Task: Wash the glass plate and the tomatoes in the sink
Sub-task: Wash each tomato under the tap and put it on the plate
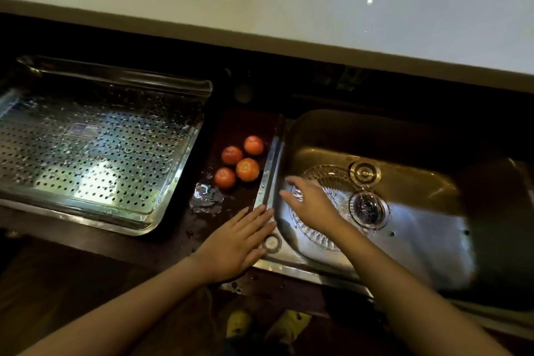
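The glass plate point(326, 202) lies in the sink point(419, 234) at lower right, under the right hand point(310, 205), whose fingers are spread and hold nothing. The left hand point(237, 243) rests flat and open on the sink's edge. Four tomatoes point(239, 162) sit on the dark surface point(202, 225) at centre, seemingly still to be washed.

four tomatoes point(239, 163) sit on the worktop beside the sink's point(404, 141) left edge, one glass plate point(323, 182) in the sink, one perforated tray point(95, 150) at the worktop's left, two hands.
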`<state>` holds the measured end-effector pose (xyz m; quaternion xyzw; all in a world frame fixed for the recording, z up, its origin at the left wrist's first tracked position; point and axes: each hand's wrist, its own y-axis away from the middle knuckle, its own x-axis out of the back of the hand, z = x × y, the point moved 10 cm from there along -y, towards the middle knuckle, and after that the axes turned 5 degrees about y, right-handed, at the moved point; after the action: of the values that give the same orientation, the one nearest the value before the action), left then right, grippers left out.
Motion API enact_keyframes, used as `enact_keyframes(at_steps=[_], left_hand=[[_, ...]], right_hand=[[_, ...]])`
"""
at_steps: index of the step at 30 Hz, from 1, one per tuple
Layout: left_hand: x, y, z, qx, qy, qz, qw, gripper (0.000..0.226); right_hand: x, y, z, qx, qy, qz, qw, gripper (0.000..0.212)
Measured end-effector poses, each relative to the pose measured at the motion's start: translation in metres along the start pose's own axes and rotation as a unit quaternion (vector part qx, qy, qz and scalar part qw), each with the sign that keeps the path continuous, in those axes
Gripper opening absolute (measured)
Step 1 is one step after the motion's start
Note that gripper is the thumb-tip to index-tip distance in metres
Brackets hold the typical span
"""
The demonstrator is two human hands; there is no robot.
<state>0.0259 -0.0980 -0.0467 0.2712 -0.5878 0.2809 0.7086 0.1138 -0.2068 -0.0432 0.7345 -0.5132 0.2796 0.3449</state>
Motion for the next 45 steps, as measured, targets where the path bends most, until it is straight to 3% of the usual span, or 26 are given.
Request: enact_keyframes(at_steps=[9,17,20,23,26,28,32,36,40,41,45], left_hand=[[-0.002,0.003,-0.001,-0.032,0.038,0.016,0.999,0.058],[-0.011,0.005,-0.006,-0.039,0.052,0.022,0.998,0.059],[-0.012,0.006,-0.011,-0.019,0.117,0.009,0.993,0.061],[0.015,0.003,-0.025,0.053,0.317,0.073,0.944,0.050],[0.062,-0.002,-0.052,0.158,0.401,0.229,0.873,0.035],[0.084,-0.018,-0.060,0.201,0.468,0.265,0.818,0.031],[0.112,-0.086,-0.023,0.155,0.588,0.195,0.770,0.039],[0.146,-0.136,0.043,0.052,0.570,0.163,0.804,0.034],[0.151,-0.182,0.104,0.006,0.596,0.105,0.796,0.034],[0.148,-0.194,0.122,-0.005,0.617,0.082,0.783,0.032],[0.118,-0.238,0.187,-0.018,0.734,-0.022,0.678,0.025]], right_hand=[[-0.008,-0.048,-0.049,0.061,0.039,0.038,0.997,0.060],[-0.015,-0.053,-0.048,0.068,0.013,0.060,0.996,0.056],[-0.009,-0.042,-0.047,0.063,-0.005,0.072,0.995,0.054],[0.014,-0.024,-0.047,0.065,-0.021,0.105,0.992,0.053],[0.049,0.000,-0.044,0.054,-0.034,0.133,0.989,0.052],[0.076,0.020,-0.041,0.046,-0.032,0.156,0.986,0.051],[0.130,0.063,-0.029,0.017,-0.016,0.206,0.978,0.052],[0.183,0.104,-0.001,-0.031,0.000,0.248,0.968,0.052],[0.226,0.144,0.039,-0.078,0.022,0.284,0.955,0.051],[0.235,0.154,0.051,-0.092,0.028,0.294,0.951,0.051],[0.255,0.193,0.105,-0.150,-0.018,0.321,0.935,0.047]])
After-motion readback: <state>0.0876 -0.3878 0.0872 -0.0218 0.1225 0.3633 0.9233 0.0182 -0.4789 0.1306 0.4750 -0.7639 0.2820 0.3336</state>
